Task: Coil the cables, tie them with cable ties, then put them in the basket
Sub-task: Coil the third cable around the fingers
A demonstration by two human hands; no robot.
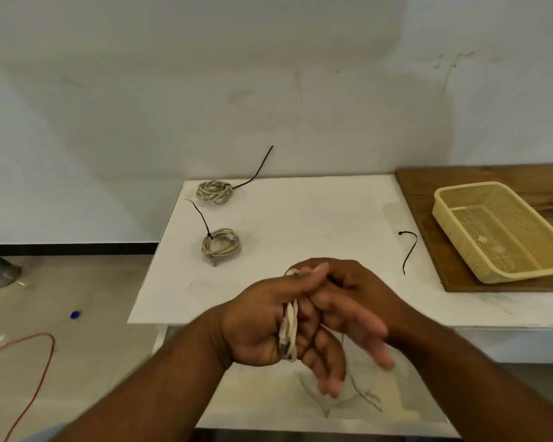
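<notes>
Coiling is the step in hand in the head view: the left hand (262,323) is closed around a bundle of pale, flat loops of cable (289,327), while the right hand (348,307) is blurred, fingers loosely spread just beside the loops; I cannot tell whether it holds anything. To do it well, keep the loops equal, lie them flat, pinch them firmly and feed the loose tail (361,393) below in without twist. Two finished coils (214,193) (220,245), beige, round and rubbery, lie at the far left of the white bench (316,218), each cinched by a thin black tie. One spare tie (409,250), stiff and curved, lies near the cream meshed plastic basket (498,232), which rests on a wooden board (428,193).
</notes>
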